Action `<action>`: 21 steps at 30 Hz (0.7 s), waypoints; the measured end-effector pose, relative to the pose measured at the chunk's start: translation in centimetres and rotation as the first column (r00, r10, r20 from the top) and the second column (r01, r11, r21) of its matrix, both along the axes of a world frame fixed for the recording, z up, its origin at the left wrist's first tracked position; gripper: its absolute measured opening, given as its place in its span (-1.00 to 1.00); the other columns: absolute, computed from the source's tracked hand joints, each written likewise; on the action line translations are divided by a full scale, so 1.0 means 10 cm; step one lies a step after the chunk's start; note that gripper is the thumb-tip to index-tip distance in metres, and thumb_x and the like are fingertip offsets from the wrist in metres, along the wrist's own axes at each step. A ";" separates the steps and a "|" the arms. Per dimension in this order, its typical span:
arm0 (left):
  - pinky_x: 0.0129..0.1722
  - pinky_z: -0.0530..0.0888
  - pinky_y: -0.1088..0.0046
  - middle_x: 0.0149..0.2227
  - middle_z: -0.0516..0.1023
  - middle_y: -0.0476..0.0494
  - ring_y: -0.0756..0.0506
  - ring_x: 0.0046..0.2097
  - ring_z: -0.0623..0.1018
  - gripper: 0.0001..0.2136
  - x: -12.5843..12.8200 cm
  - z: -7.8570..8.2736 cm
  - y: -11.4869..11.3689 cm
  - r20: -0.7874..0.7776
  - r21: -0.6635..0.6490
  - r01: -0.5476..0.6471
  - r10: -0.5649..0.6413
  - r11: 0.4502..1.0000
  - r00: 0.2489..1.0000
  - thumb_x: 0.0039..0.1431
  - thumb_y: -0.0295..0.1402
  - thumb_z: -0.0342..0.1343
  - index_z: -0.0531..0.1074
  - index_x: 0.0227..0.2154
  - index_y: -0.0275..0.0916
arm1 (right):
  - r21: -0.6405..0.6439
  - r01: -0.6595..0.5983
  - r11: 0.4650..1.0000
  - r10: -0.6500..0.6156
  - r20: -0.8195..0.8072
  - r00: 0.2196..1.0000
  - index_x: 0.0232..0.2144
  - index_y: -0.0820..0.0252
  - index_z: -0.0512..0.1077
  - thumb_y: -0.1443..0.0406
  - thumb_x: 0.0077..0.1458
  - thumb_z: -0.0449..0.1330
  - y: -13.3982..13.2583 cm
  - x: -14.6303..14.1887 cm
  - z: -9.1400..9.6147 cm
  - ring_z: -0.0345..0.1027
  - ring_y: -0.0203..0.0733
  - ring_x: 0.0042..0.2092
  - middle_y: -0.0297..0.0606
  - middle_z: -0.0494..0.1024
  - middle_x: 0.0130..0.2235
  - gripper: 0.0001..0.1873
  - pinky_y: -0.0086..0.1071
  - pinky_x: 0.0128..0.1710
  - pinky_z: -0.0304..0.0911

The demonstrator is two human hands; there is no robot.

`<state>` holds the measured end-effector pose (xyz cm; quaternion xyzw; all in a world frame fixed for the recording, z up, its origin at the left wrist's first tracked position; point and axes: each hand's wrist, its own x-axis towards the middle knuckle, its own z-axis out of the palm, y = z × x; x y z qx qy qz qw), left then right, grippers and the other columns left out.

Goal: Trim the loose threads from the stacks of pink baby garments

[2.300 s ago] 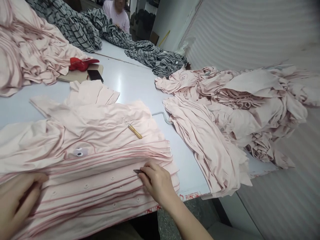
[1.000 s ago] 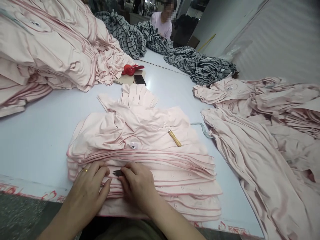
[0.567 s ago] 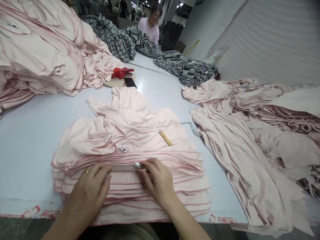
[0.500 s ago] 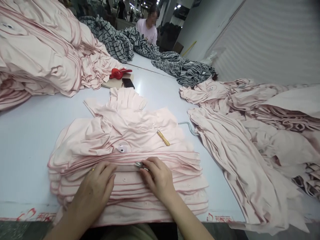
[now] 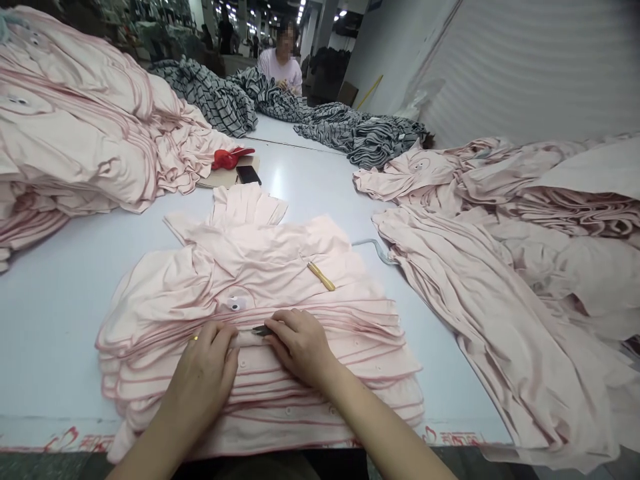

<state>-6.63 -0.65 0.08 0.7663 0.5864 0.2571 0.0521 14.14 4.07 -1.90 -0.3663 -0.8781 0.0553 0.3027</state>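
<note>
A stack of pale pink garments with darker pink edging (image 5: 320, 427) lies in front of me, its layers fanned toward the table's near edge. My left hand (image 5: 207, 363), with a yellow ring, pinches an edge of one layer. In my right hand (image 5: 303, 347) is a pair of small thread snips (image 5: 261, 330), closed round by the fingers; the dark blades point left toward my left fingertips, close to the cloth edge. Small buttons show on the layers below. A seam ripper-like tool with a wooden handle (image 5: 321, 276) rests on the cloth beyond my right hand.
Pink garments are heaped at left (image 5: 100, 133) and right (image 5: 460, 313). Grey checked cloth (image 5: 380, 140) runs along the back, where a person (image 5: 281, 65) sits. A phone (image 5: 249, 175) and a red object (image 5: 231, 158) lie near the left heap.
My right hand and the snips have moved left, closer to my left hand. The left hand keeps its hold on the cloth edge. The whole view has shifted slightly.
</note>
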 end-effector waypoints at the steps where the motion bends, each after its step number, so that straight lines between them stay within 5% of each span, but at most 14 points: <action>1: -0.32 0.47 0.33 -0.29 0.47 -0.10 -0.12 -0.29 0.51 -0.85 0.00 0.00 0.01 0.002 -0.002 -0.003 0.003 1.000 1.000 0.22 -0.38 -0.04 0.41 -0.24 -0.17 | 0.001 0.000 1.000 0.000 -0.001 1.000 -0.15 0.21 0.48 0.23 0.37 -0.02 0.00 0.01 0.00 0.35 -0.14 -0.27 -0.15 0.55 -0.22 -0.70 -0.28 -0.31 0.16; 10: -0.10 0.50 0.33 -0.02 0.50 -0.12 -0.13 -0.02 0.53 -0.72 -0.27 -0.09 -0.11 -0.040 -0.086 0.083 -0.087 0.993 0.995 0.20 -0.33 -0.03 0.41 -0.04 -0.09 | -0.053 -0.004 0.999 0.000 -0.081 0.997 -0.22 0.19 0.50 0.23 0.35 0.02 0.07 -0.05 -0.07 0.39 -0.16 -0.23 -0.17 0.54 -0.24 -0.72 -0.32 -0.26 0.24; 13: -0.12 0.50 0.30 0.08 0.47 -0.12 -0.14 0.02 0.52 -0.78 -0.40 -0.12 -0.21 -0.132 -0.107 0.126 -0.140 0.986 0.981 0.19 -0.36 -0.03 0.44 -0.14 -0.08 | -0.123 0.051 0.991 -0.064 -0.111 0.992 -0.18 0.22 0.49 0.24 0.33 0.04 0.02 0.02 -0.02 0.40 -0.15 -0.21 -0.15 0.53 -0.21 -0.76 -0.33 -0.25 0.26; 21: -0.07 0.53 0.33 0.17 0.44 -0.12 -0.14 0.07 0.52 -0.78 -0.60 -0.13 -0.21 -0.230 -0.040 0.316 -0.316 0.948 0.920 0.17 -0.36 0.02 0.48 -0.16 -0.08 | -0.316 0.188 0.930 -0.116 0.232 0.966 -0.11 0.12 0.46 0.20 0.12 0.29 -0.48 0.61 0.16 0.40 -0.09 -0.26 -0.22 0.50 -0.25 -0.72 -0.32 -0.30 0.25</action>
